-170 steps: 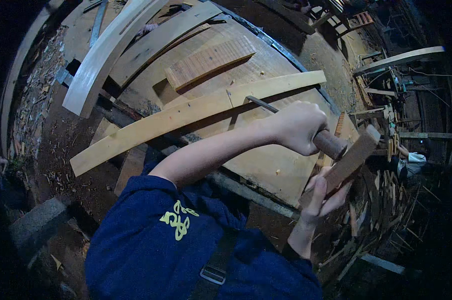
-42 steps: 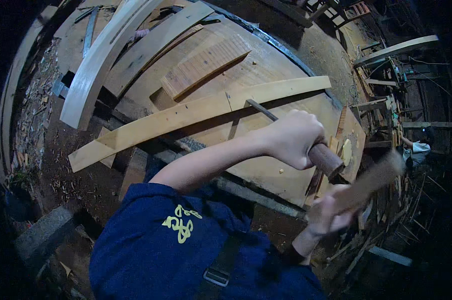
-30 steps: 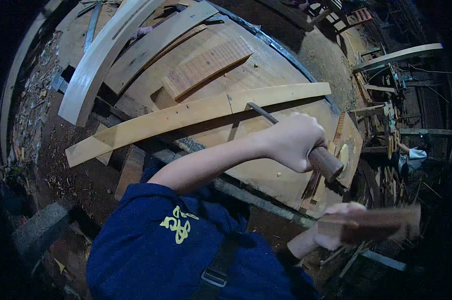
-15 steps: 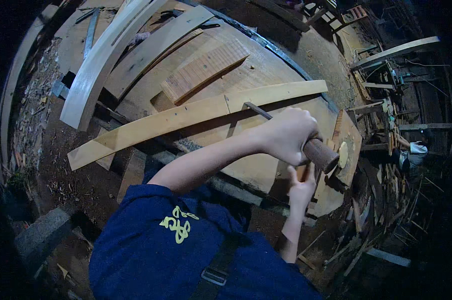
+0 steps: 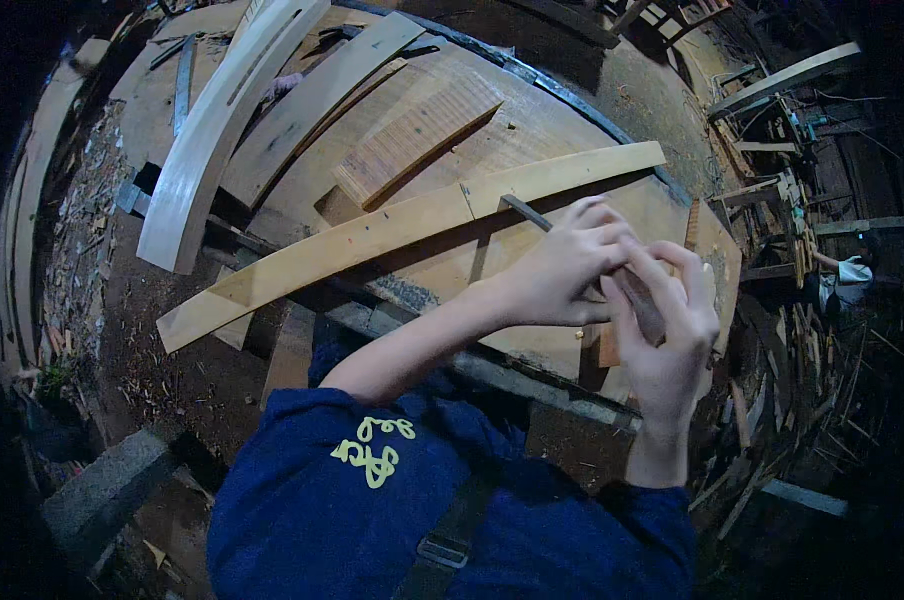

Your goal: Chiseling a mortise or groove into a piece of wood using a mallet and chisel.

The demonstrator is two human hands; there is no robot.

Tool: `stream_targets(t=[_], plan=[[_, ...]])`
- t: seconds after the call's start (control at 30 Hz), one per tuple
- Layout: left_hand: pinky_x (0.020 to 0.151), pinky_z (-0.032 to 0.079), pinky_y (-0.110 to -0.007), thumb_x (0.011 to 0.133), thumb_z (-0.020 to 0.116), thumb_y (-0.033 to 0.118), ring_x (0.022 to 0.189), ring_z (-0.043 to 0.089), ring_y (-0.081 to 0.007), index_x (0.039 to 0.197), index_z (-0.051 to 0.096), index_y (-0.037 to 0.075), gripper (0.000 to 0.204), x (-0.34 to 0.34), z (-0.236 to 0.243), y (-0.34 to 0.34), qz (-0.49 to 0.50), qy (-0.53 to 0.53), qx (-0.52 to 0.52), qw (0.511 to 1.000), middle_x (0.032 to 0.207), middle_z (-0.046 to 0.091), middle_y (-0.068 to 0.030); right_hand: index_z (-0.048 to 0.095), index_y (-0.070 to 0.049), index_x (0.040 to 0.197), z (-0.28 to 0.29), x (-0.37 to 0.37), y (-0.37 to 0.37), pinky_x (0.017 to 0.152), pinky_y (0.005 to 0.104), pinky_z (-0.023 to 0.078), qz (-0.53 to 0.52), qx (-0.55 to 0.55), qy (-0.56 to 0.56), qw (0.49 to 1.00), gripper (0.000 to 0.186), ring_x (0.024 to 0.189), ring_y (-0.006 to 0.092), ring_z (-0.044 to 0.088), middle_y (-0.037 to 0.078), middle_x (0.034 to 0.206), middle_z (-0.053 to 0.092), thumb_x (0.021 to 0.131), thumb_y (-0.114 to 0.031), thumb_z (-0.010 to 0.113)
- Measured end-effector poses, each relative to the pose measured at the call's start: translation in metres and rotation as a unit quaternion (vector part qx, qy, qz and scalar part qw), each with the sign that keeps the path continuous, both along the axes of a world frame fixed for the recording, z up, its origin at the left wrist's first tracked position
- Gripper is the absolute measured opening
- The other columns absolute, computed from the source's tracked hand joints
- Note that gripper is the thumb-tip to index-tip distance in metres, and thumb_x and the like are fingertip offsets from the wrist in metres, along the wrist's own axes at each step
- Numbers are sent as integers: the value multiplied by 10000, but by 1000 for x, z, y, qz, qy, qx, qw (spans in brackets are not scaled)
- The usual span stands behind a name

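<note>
My left hand (image 5: pixel 567 265) is closed round a chisel, its flat metal blade (image 5: pixel 527 212) pointing up and left. The tip reaches the lower edge of a long, gently curved pale plank (image 5: pixel 362 240), close to a pencil line across it. My right hand (image 5: pixel 672 310) has its fingers and thumb curled about the brown wooden handle (image 5: pixel 640 300) of the chisel. Both hands meet at this handle, and the fingers partly hide it. Below them an orange-brown wood block (image 5: pixel 609 347) shows in part.
A thick striped wood block (image 5: pixel 417 140) lies behind the plank on the workbench (image 5: pixel 562 115). A slotted white curved piece (image 5: pixel 187 180) and another board (image 5: pixel 322 105) lie at the left. Offcuts litter the ground at right, where another person (image 5: pixel 847 280) is far off.
My right hand has come up from below to the chisel's handle. The left hand has shifted slightly, keeping its hold, with the blade still by the plank. The whole view has shifted a little.
</note>
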State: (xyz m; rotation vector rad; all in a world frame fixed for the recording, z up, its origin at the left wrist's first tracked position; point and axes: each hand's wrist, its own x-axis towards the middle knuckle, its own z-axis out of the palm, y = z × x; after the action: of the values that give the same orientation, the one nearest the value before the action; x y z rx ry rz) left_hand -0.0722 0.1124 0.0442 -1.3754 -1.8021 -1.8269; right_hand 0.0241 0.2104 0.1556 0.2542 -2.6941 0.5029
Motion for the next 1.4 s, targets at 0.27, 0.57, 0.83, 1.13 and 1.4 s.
stream_targets(t=[0.27,0.57,0.83,1.13,1.4], plan=[[886,430,-405,854,624,117,1002,535,-330,1024,658,16,200,-42,-59,-93,360,-99,-193,908,1019,599,-165,695,-70,1095,28,-18,5,656,356,498,-9,118,-154,981,351,728,292,663,156,794,661,749,-100,749],[729,438,-396,853,642,120,801,525,-301,872,669,8,117,-35,-88,-82,396,-82,-235,884,780,538,-126,682,-76,1073,46,-46,-1,625,424,471,40,175,-195,964,350,695,338,625,141,750,630,729,-117,737],[732,424,-390,823,641,76,790,528,-280,872,670,26,76,-36,-86,-85,398,-64,-269,875,761,532,-97,682,-15,1071,29,-34,7,609,339,480,-20,64,-213,975,368,676,324,647,185,739,641,707,-33,731],[751,416,-394,822,629,79,802,529,-282,854,655,27,66,-36,-88,-84,404,-49,-268,873,776,531,-102,668,12,1140,-8,-1,24,523,210,446,-168,-215,-204,940,302,548,90,582,101,770,687,869,-121,665],[834,417,-390,861,620,141,911,550,-272,1023,673,72,184,-34,-82,-80,412,-29,-291,863,915,596,-96,647,33,1155,-57,41,51,362,186,245,-268,-464,-67,841,298,416,31,412,92,716,650,943,-161,567]])
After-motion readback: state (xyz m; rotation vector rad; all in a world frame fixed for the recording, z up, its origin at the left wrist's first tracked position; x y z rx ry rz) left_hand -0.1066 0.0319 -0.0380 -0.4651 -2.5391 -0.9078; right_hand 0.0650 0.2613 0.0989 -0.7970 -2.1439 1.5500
